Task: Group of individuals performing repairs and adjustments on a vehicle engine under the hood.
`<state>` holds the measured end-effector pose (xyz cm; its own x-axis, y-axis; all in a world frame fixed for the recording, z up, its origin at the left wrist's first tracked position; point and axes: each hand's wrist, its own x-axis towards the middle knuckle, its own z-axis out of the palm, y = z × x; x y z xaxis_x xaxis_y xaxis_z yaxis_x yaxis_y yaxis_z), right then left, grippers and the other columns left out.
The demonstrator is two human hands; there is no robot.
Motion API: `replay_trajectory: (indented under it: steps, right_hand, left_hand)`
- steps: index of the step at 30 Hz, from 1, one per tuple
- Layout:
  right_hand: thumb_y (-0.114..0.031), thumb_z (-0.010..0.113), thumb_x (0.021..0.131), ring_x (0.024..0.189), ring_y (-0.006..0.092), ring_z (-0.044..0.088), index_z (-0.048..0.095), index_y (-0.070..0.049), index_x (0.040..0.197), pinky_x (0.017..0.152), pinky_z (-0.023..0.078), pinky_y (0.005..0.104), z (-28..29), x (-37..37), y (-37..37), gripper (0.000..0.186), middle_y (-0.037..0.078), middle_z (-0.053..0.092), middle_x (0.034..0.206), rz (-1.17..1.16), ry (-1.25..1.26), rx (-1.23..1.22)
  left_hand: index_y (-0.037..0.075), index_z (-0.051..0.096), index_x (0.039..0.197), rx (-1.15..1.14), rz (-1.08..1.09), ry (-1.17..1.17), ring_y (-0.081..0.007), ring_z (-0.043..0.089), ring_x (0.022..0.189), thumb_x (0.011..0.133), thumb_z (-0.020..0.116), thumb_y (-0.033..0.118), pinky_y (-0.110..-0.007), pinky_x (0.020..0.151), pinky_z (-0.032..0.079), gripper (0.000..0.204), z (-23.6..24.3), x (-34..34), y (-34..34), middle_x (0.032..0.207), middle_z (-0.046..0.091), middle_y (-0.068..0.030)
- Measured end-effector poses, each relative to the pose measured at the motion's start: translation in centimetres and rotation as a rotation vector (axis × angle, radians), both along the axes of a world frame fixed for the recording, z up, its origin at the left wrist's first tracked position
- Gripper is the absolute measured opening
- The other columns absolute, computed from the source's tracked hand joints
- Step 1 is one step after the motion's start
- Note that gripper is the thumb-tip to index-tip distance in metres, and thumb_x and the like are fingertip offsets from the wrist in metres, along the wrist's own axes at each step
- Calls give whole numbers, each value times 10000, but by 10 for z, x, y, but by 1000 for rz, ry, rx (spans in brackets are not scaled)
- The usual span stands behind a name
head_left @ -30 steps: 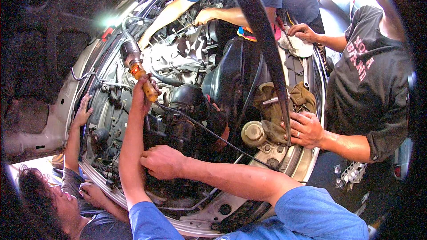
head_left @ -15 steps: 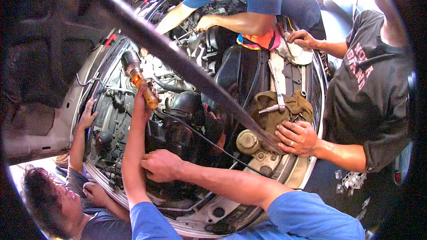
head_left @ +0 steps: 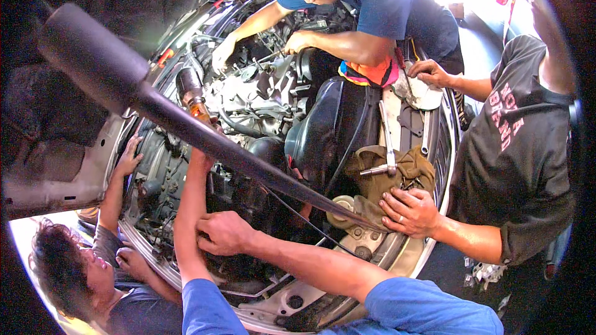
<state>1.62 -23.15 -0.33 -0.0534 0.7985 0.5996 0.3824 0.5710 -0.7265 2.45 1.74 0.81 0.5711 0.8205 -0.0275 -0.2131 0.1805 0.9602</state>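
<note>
My left hand [head_left: 207,154] is closed around the orange handle of a work lamp [head_left: 191,91], its dark head tilted up over the engine [head_left: 267,80]. A black strut [head_left: 217,149] runs diagonally across the view and hides part of this hand and the handle. A dark cable [head_left: 310,219] slopes from behind the strut toward the right edge of the engine bay. My right hand [head_left: 226,233] is curled into a fist against my left forearm, above the near part of the bay. The inside of its fingers is hidden.
Three people lean around the bay: one far, one right, one at lower left. Near the right person's hand [head_left: 410,212], a ratchet [head_left: 388,142] lies on a brown cloth [head_left: 363,160]. A multicoloured cloth [head_left: 369,74] hangs under the far person's arm. The raised hood [head_left: 46,167] is left.
The view has shifted, and the strut now shows its thick end and covers much of my left hand and the lamp handle. My right hand stays by my left forearm.
</note>
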Motion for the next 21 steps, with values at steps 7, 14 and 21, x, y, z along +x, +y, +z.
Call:
replay_trajectory:
  steps: [7,14,21]
  right_hand:
    - [-317,583,854,769,413,646,635,-16,857,697,536,508,-3,0,2,307,210,632,807,-52,17,1]
    - [-327,569,878,777,392,651,647,-25,879,704,545,486,1,-4,1,312,189,632,819,-46,-9,12]
    - [-319,593,876,782,368,657,659,-51,894,704,549,471,-3,-6,2,277,162,640,831,-67,-29,35]
  left_hand:
    - [61,522,1128,84,-140,-81,-176,564,586,886,584,332,-356,576,541,369,10,6,9,705,493,-35]
    - [20,476,1204,58,-109,-64,-185,563,581,910,570,294,-337,554,526,413,9,14,14,744,528,-50]
    - [26,483,1194,68,-240,-138,-187,564,580,892,591,267,-343,546,513,401,1,10,27,734,528,-55]
